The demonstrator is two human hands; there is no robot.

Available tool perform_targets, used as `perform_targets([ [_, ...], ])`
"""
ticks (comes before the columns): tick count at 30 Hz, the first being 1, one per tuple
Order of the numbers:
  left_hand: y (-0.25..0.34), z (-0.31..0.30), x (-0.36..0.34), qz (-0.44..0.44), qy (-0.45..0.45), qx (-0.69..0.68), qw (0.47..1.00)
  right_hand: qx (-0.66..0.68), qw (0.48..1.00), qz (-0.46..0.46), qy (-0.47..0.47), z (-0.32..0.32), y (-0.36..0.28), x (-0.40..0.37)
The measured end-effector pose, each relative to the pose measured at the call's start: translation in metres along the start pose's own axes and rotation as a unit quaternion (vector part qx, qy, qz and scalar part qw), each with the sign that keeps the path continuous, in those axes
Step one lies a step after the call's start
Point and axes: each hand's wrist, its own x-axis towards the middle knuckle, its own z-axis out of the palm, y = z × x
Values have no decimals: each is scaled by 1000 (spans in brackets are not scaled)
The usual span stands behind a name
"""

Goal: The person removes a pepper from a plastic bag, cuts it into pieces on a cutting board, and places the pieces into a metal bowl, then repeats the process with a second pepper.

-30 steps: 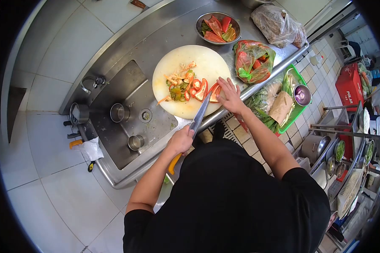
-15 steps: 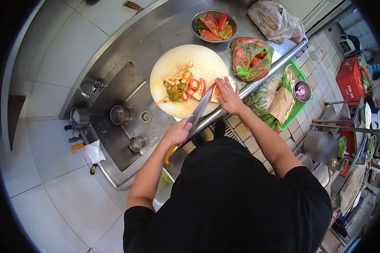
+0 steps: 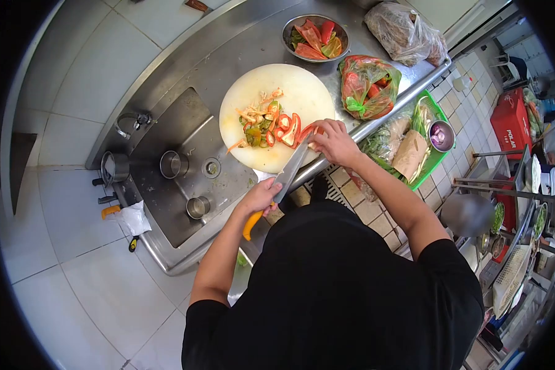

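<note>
Steel blade of the knife [image 3: 291, 168], gripped in the closed left hand [image 3: 262, 196], meets the red pepper piece [image 3: 308, 131]. Over it the right hand [image 3: 334, 142], flat and spread half a second ago, now curls clawlike, pinning it. Cut slices [image 3: 271, 123] heap beyond the fingertips.

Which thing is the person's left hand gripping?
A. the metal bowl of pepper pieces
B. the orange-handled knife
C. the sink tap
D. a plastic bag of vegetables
B: the left hand is closed round the orange-handled knife, with its blade over the near edge of the white cutting board, beside the red pepper piece that the right hand holds down.
</note>
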Motion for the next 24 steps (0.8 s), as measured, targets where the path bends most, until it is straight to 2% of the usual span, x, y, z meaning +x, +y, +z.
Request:
perform_targets([
  [1, 4, -3, -3, 3, 1, -1, 1000, -3, 1000, -2, 1, -1, 4, 2],
  [3, 8, -5, -10, -25, 40, 88, 995, 26, 996, -40, -75, -3, 8, 7],
  [5, 6, -7, -8, -24, 54, 117, 991, 32, 995, -61, -78, -4, 9, 14],
  [7, 15, -9, -7, -21, 67, 147, 987, 93, 986, -68, -119, -6, 12, 24],
  [9, 24, -9, -11, -8, 110, 253, 961, 111, 980, -61, -152, -10, 17, 30],
  [10, 26, -10, -11, -6, 115, 249, 961, 185, 973, 1, -140, -12, 22, 33],
  [12, 29, -10, -12, 6, 138, 342, 930, 289, 944, 111, -111, -19, 37, 38],
  [13, 26, -10, -10, 7, 145, 337, 930, 342, 914, 194, -100, -25, 45, 42],
  [15, 19, -10, -6, 28, 156, 371, 915, 437, 880, 187, -29, -32, 56, 55],
  [17, 22, -8, -7, 21, 155, 364, 918, 420, 888, 185, -31, -53, 35, 79],
  [19, 24, -4, -7, 16, 152, 363, 919, 437, 888, 121, -71, -57, 15, 104],
  [21, 18, -3, -6, 30, 177, 371, 911, 414, 903, 106, -46, -63, -14, 111],
  [22, 11, -3, -4, 47, 190, 367, 909, 338, 934, 112, -35, -47, -6, 112],
  [23, 9, -2, -8, 52, 193, 372, 907, 135, 987, 88, 2, -16, 14, 101],
  [24, 8, -2, -14, 59, 195, 367, 908, 25, 985, 147, -84, -13, 16, 89],
])
